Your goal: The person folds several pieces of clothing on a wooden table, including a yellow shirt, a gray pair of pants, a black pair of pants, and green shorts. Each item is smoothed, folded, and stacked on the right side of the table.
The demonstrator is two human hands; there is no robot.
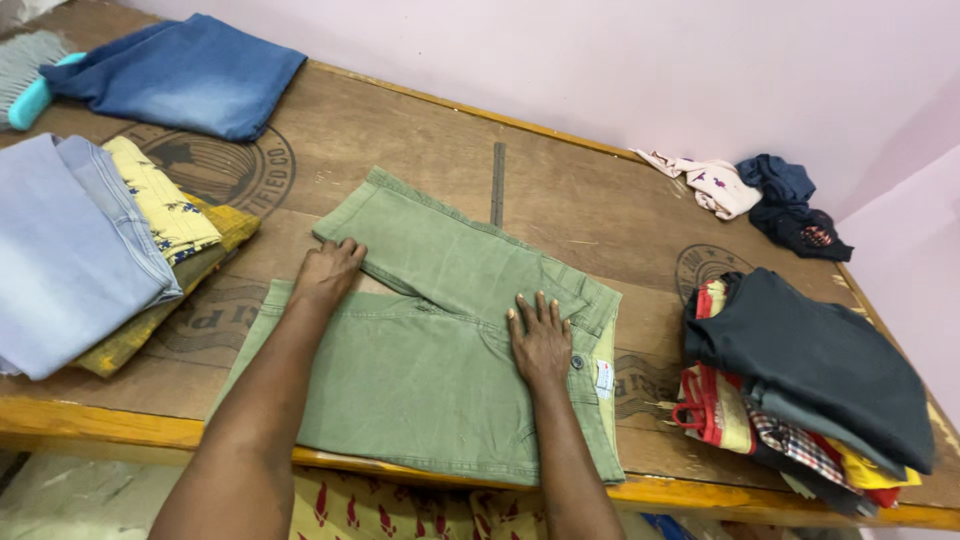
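Observation:
A pair of olive green trousers (430, 340) lies spread on the wooden table (560, 200), with one leg folded up at an angle toward the back. My left hand (328, 270) rests on the crease where that leg bends, fingers curled on the cloth. My right hand (540, 338) lies flat with fingers spread on the trousers close to the waistband and its button (577, 362).
Folded light blue jeans (60, 250) over yellow garments (175, 215) sit at left, dark blue jeans (185, 70) at the back left. A stack of folded clothes topped by a dark grey piece (810, 370) stands at right. Crumpled white and navy clothes (760, 190) lie by the pink wall.

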